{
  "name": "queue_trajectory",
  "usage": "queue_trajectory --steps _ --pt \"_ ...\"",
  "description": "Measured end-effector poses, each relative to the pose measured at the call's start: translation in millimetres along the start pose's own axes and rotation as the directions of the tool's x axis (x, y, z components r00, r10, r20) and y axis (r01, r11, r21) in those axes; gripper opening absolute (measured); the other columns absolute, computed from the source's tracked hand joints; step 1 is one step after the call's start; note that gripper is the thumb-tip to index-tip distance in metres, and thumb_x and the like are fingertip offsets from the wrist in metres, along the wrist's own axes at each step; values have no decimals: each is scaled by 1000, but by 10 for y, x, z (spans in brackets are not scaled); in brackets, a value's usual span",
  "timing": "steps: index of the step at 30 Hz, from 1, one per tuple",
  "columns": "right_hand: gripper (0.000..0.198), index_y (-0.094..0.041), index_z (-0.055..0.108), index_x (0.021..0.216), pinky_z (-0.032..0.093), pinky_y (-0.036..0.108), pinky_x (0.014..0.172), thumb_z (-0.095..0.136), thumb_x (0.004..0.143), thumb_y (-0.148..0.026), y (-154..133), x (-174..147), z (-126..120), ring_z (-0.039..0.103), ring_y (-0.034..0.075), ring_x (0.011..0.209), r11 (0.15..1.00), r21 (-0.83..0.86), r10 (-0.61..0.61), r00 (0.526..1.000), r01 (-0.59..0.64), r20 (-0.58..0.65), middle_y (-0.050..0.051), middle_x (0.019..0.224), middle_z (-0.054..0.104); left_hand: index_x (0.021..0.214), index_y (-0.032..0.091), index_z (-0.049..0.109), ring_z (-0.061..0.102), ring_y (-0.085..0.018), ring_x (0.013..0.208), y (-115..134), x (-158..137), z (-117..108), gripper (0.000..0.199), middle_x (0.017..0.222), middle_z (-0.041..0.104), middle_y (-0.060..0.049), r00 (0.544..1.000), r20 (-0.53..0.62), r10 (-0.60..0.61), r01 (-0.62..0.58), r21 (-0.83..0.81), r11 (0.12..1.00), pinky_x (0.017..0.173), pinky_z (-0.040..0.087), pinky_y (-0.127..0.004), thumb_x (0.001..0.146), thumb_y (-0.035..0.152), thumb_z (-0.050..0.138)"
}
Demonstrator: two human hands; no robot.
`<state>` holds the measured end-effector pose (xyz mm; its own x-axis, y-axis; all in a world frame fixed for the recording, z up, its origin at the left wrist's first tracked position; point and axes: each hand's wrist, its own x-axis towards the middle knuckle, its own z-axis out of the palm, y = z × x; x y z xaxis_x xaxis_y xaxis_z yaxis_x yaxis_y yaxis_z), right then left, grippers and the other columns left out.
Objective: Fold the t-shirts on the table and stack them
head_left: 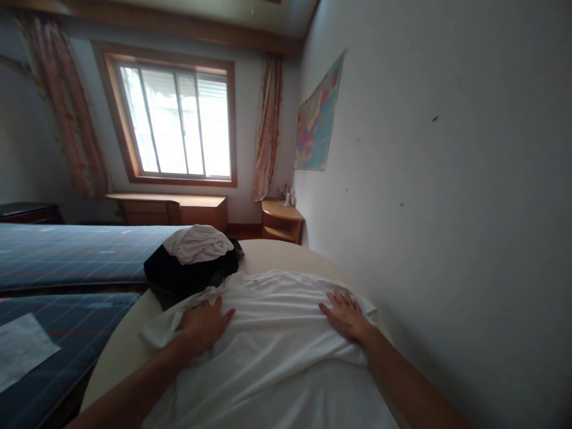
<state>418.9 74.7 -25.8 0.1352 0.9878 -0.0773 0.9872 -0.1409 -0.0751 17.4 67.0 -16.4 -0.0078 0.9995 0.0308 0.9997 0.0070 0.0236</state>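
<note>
A white T-shirt [277,339] lies spread over a round cream table [286,250], its collar at the far side and soft creases running across it. My left hand [204,322] presses on the shirt's left shoulder area, thumb apart from the fingers; part of the fingers is hidden by a fold. On the right shoulder area rests my right hand [343,314], flat with its fingers spread. Just beyond my left hand sits a heap of dark clothing [187,271] with a crumpled pale garment [201,243] on top.
Plaid mattresses [80,253] stand to the left, one bearing a white sheet of paper [24,348]. A white wall [447,250] rises close on the right, with a map [319,122] on it. Behind are a wooden desk [196,205] and a corner shelf [283,211] below the window [179,119].
</note>
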Motion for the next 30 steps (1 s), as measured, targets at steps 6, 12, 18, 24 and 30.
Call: queue_trajectory --steps 6,12,18,24,30 --pt "79 -22 41 147 23 60 107 28 89 -74 -340 174 -66 37 41 135 990 26 140 990 -140 -5 18 150 39 135 7 53 50 -41 126 389 335 25 62 141 49 -26 992 -33 122 -121 20 992 100 37 -52 94 50 36" --pt "89 -23 28 154 6 66 109 24 85 -79 -432 349 81 13 48 144 966 53 255 967 -254 -20 19 161 16 145 11 41 35 -44 137 587 763 250 67 156 30 -23 993 -35 115 -118 -96 988 106 27 -58 94 54 35" --pt "87 -25 30 153 3 62 112 25 85 -79 -245 532 122 11 44 146 965 84 254 964 -247 -84 14 162 15 148 10 39 32 -43 139 624 983 346 71 157 30 -21 989 -115 89 -101 -105 989 112 20 -56 94 56 33" --pt "78 -22 40 149 12 60 111 32 89 -72 -367 589 28 18 41 145 962 86 265 960 -258 -90 18 158 25 136 12 54 41 -39 131 705 1048 264 60 147 43 -22 981 -182 73 -93 -100 991 106 30 -53 94 52 41" --pt "63 -16 48 142 27 52 106 35 94 -54 -719 505 99 40 36 133 957 136 287 913 -258 -290 20 145 45 130 10 56 52 -36 115 966 967 263 44 126 57 -24 974 -225 0 -29 -124 992 93 39 -50 96 30 37"
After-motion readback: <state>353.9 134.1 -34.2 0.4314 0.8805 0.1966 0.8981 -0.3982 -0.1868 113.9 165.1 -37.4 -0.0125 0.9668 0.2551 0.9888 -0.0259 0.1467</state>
